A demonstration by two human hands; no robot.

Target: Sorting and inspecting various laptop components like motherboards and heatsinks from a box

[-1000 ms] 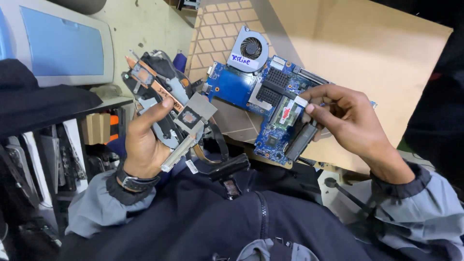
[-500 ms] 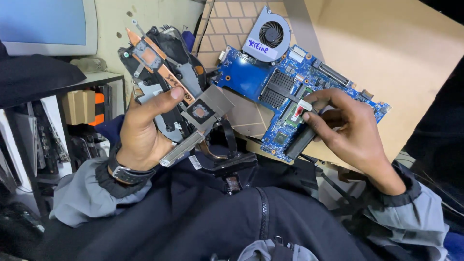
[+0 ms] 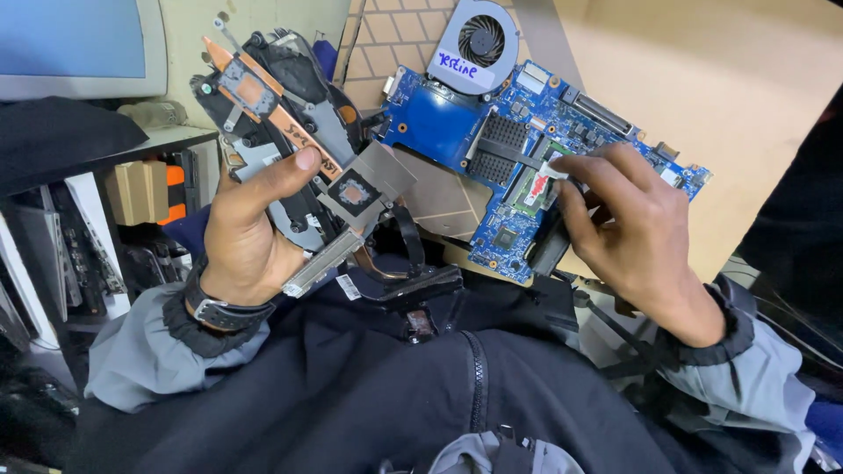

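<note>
My left hand (image 3: 250, 228) grips a laptop cooling assembly (image 3: 290, 132), a black frame with copper heat pipes and a grey metal plate, held upright over my lap. My right hand (image 3: 632, 228) holds the lower right side of a blue laptop motherboard (image 3: 492, 140), with my fingertips on a memory module that bears a white sticker. A round grey fan (image 3: 481, 39) with a white label sits at the top of the board. The two parts almost touch in the middle. A watch is on my left wrist.
A monitor (image 3: 75, 44) stands at the upper left above a dark shelf (image 3: 105, 149) with cluttered items beneath. A brown cardboard sheet (image 3: 738, 114) lies behind the board at the right. My dark jacket (image 3: 421, 395) fills the lower view.
Both parts have come closer to the camera and sit higher in view. My right fingers shifted onto the memory module with the white sticker. The left grip looks unchanged.
</note>
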